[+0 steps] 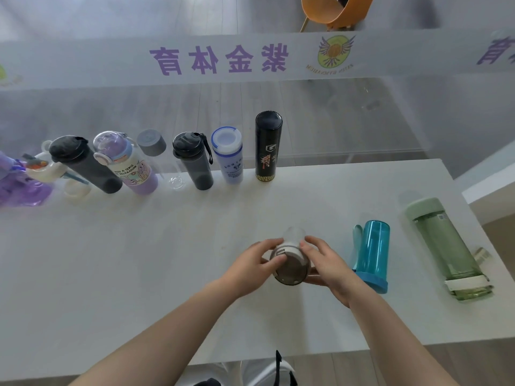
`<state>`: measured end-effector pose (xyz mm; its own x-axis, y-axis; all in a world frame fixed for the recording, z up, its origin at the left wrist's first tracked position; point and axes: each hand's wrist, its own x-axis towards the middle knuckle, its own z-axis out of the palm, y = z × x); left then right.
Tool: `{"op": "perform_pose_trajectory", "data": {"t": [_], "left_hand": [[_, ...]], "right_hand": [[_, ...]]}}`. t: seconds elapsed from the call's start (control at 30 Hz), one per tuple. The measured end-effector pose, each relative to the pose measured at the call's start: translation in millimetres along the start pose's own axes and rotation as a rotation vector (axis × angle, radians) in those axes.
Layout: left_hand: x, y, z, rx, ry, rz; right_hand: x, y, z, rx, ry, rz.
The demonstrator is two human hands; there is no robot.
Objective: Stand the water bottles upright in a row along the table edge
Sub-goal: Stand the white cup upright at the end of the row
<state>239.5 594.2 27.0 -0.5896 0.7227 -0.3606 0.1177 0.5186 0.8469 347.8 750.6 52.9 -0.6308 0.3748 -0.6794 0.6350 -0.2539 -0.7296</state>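
Both hands hold a clear bottle with a grey lid (pixel 291 267) near the middle of the white table (pixel 167 260), its lid end toward me. My left hand (pixel 257 263) grips its left side and my right hand (pixel 328 267) grips its right side. Along the far edge several bottles stand upright in a row, among them a black flask (pixel 267 147), a white and blue bottle (pixel 228 156), a dark bottle with a strap (pixel 193 161) and a purple cartoon bottle (pixel 131 165). A teal bottle (pixel 372 256) and a green glass bottle (pixel 446 249) lie on their sides at the right.
A glass partition with purple lettering (pixel 220 61) rises behind the table's far edge. An orange chair (pixel 334 12) sits beyond it. The table's right edge runs just past the green bottle, and its near edge is close to my body.
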Motion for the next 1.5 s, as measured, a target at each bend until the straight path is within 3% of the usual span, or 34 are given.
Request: {"op": "perform_pose_trajectory", "data": {"t": [0.27, 0.47, 0.53, 0.67, 0.83, 1.03, 1.13, 1.3, 1.4, 1.5], "left_hand": [[23.0, 26.4, -11.2, -0.045, -0.001, -0.067], [33.5, 32.1, -7.9, -0.096, -0.064, -0.081], [36.2, 31.7, -3.8, -0.121, -0.045, -0.095], [40.9, 42.9, -2.0, -0.157, -0.053, -0.134], [49.6, 53.1, 0.3, -0.181, -0.071, -0.150], [43.9, 49.4, -4.2, -0.235, -0.092, -0.161], [39.3, 23.7, -16.5, -0.004, -0.016, -0.221], [27.1, -38.4, -47.5, 0.649, -0.034, -0.309], [14.2, -69.0, -60.4, 0.793, -0.062, -0.419], [6.6, -82.7, -62.2, 0.884, -0.125, -0.399]], "right_hand": [[0.7, 1.5, -4.6, 0.061, 0.056, -0.102], [1.6, -11.5, -0.1, 0.134, 0.193, -0.121], [3.3, -9.7, -1.1, 0.061, 0.230, -0.137], [-1.9, 0.6, -9.1, -0.355, 0.332, -0.303], [-6.2, 8.6, -6.0, -0.510, 0.339, -0.594], [2.1, 8.7, 0.5, -0.531, 0.419, -0.621], [7.8, 4.6, 4.1, -0.547, 0.433, -0.611], [24.8, -14.6, 3.8, -0.516, 0.431, -0.578], [39.7, -31.7, 2.0, -0.492, 0.427, -0.555], [54.7, -49.1, 1.0, -0.508, 0.419, -0.534]]}}
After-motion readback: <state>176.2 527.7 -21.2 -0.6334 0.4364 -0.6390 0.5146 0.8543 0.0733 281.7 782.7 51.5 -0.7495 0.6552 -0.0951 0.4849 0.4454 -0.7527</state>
